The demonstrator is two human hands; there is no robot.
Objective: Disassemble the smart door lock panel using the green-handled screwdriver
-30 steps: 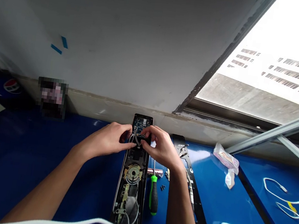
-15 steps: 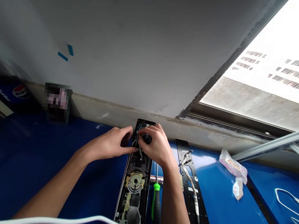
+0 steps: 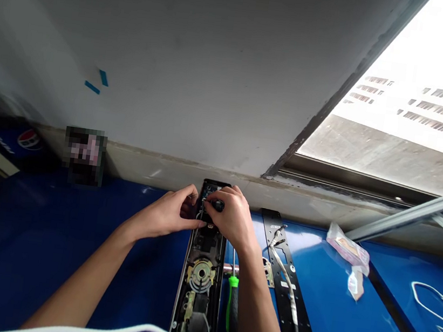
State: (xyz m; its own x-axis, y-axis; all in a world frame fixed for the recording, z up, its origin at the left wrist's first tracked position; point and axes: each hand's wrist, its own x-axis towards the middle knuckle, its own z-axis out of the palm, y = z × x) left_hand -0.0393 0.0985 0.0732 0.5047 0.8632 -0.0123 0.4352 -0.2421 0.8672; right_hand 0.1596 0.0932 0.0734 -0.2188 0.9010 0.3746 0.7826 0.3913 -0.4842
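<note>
A long, narrow black device casing [image 3: 178,296] lies opened in front of me, its inside showing. A round metal part [image 3: 201,273] like a speaker sits in its middle, and a dark blue circuit board [image 3: 209,190] shows at the far end. My right hand [image 3: 232,211] reaches over that end, thumb and forefinger pinched on a thin white wire, mostly hidden by the fingers. From the left, my left hand [image 3: 170,211] lies against the casing's side, thumb stretched over the edge and fingers curved apart from it. A green-and-black screwdriver [image 3: 232,309] lies just right of the casing.
A long black perforated plate [image 3: 295,290] with a taped cable lies to the right. Farther right are a clear plastic packet [image 3: 347,247], a white cable [image 3: 428,302] and a metal strut [image 3: 415,210]. A thick white cord [image 3: 122,330] crosses the foreground. The wall stands close behind.
The white wire end that hung below my right fingers no longer shows there. Both hands stay at the casing's far end, and the view has shifted slightly.
</note>
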